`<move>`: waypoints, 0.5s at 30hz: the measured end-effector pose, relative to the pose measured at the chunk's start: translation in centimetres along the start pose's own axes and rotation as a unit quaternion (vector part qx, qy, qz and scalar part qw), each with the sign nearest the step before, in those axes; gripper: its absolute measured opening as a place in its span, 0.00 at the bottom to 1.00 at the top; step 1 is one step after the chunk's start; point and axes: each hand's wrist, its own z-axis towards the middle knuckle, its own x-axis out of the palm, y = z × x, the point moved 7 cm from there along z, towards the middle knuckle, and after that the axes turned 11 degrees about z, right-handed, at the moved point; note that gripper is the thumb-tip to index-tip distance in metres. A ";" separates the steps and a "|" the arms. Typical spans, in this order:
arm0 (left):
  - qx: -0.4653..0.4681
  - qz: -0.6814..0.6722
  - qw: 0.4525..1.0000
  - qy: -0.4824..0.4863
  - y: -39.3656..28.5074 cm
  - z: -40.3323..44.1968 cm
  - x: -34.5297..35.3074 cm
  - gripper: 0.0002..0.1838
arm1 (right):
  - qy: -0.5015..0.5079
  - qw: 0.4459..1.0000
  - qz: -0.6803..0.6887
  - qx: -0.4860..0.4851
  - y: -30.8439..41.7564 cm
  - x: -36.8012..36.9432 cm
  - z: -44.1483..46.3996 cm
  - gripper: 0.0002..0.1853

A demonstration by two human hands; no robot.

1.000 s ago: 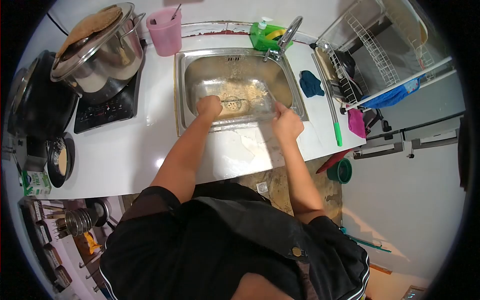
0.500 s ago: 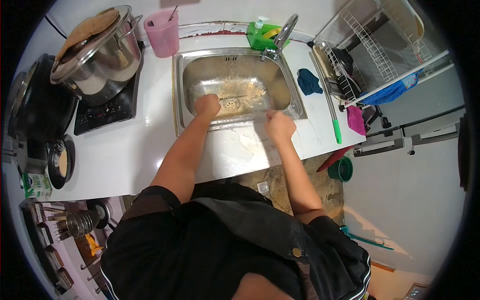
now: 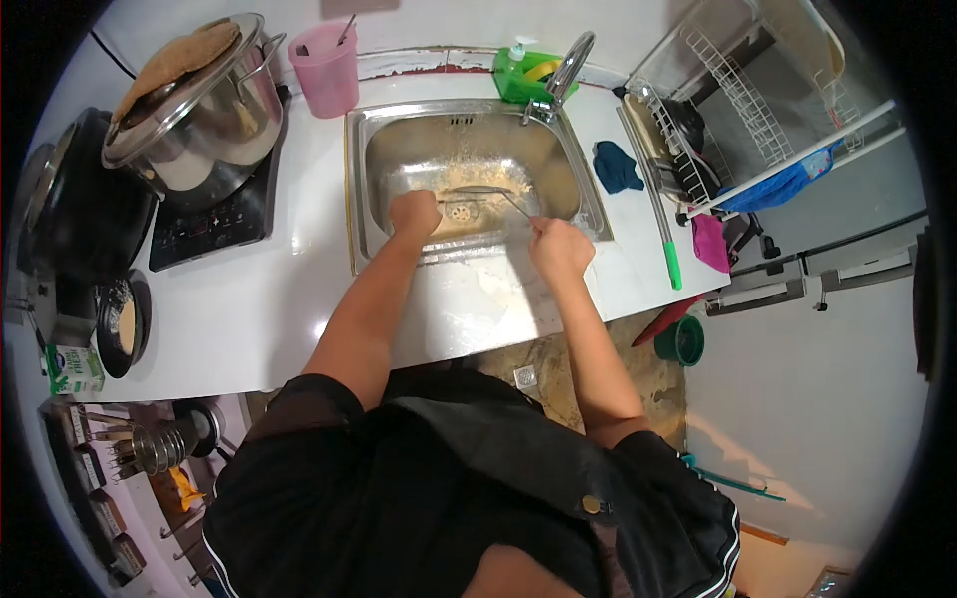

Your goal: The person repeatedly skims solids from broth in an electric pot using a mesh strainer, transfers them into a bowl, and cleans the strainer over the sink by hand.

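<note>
"What is seen nearest?"

"A black top [image 3: 389,488]; past it, the white counter [image 3: 319,279] is crossed by both forearms."

"And the hands?"

"By the right hand [image 3: 563,249], curled closed, a thin utensil [image 3: 515,204] is pinched, its far part held inside the sink [image 3: 399,149]. The left hand [image 3: 415,215] is curled at the near-left rim; whether the dark rod [image 3: 461,201] beside it is gripped cannot be told."

"Farther back?"

"The faucet [image 3: 574,65] is flanked by a green holder [image 3: 514,85]."

A thin metallic utensil [image 3: 508,195] slants over the sink [image 3: 394,149] near a slim rod [image 3: 467,202].
</note>
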 end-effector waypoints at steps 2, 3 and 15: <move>0.029 0.007 0.999 -0.014 0.0 -0.3 0.3 0.08 | -0.062 0.998 -0.001 0.000 0.7 -1.6 -0.8 0.12; 0.028 0.007 0.999 -0.014 0.0 -0.4 0.4 0.08 | -0.062 0.998 -0.001 -0.001 0.9 -1.7 -1.0 0.12; 0.020 -0.009 0.997 -0.071 -0.1 -0.9 -1.0 0.06 | -0.117 0.992 0.034 0.020 0.4 -2.6 -0.5 0.13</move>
